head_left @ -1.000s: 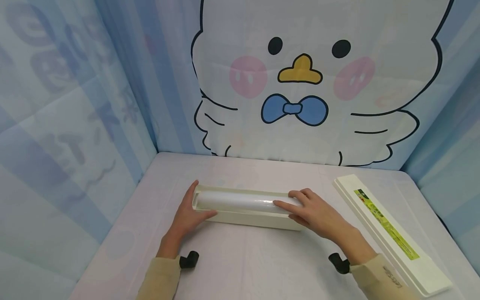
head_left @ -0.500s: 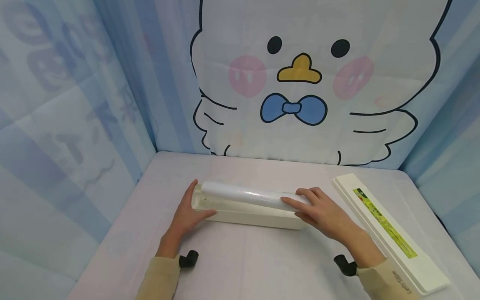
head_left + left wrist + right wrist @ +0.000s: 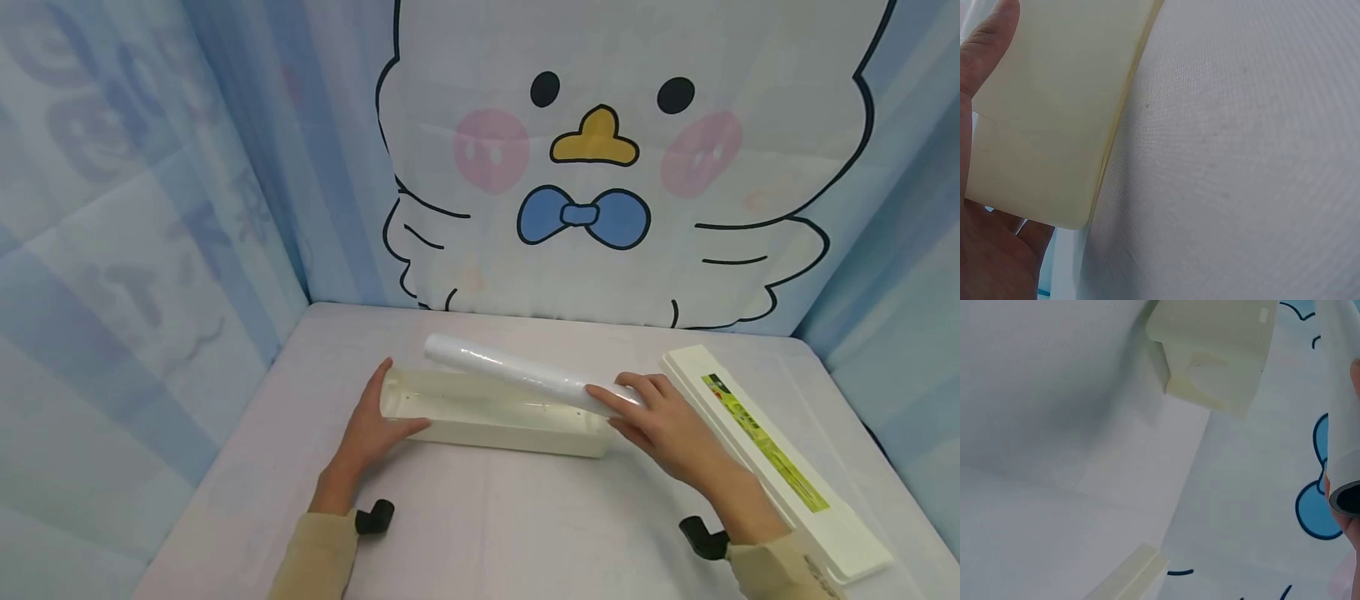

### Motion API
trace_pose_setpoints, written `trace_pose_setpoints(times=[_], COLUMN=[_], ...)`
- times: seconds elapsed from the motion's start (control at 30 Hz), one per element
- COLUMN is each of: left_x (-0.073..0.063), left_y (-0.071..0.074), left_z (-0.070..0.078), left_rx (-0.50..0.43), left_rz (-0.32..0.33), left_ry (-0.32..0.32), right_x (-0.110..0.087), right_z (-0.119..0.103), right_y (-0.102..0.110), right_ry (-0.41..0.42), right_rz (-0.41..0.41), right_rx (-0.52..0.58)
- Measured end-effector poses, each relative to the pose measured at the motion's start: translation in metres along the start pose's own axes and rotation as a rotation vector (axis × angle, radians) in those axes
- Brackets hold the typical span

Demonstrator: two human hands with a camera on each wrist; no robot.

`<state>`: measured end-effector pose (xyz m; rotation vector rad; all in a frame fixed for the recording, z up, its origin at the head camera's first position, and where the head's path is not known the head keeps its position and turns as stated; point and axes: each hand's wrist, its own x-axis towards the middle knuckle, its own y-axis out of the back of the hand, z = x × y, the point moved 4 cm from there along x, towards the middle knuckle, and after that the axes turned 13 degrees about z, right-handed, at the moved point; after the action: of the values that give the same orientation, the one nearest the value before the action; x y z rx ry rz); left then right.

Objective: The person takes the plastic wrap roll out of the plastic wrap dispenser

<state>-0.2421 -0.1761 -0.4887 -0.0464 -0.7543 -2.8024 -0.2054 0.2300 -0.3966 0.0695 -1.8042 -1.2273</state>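
Note:
My right hand grips a roll of cling film near its right end. The shiny white roll slants above the long cream box, its left end higher and farther back. In the right wrist view the roll shows a dark, hollow core at its end. The box lies on the table without its lid, its inside bare apart from small specks. My left hand holds the box's left end, thumb along the front rim. The left wrist view shows the thumb against the box wall, other fingers behind its end.
The long cream lid with a yellow-green label lies aslant on the right of the table, close to my right forearm. A white cloth covers the table. Printed curtains stand behind and at both sides.
The roll has come up out of the box, left end first, and moved right with my right hand. My left hand has stayed on the box's left end.

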Motion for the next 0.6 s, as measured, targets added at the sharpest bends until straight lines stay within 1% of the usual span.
trace_pose_setpoints(times=[0.17, 0.3, 0.6], left_x=[0.0, 0.001, -0.001], left_y=[-0.002, -0.002, -0.001], left_z=[-0.001, 0.0, 0.001], left_rx=[-0.006, -0.007, -0.008], left_rz=[0.001, 0.003, 0.01], left_ry=[0.001, -0.002, -0.001], right_x=[-0.007, -0.015, -0.034], right_z=[0.003, 0.005, 0.011], right_y=[0.004, 0.006, 0.014], right_ry=[-0.001, -0.035, -0.131], right_rz=[0.067, 0.1, 0.078], right_rx=[-0.019, -0.029, -0.079])
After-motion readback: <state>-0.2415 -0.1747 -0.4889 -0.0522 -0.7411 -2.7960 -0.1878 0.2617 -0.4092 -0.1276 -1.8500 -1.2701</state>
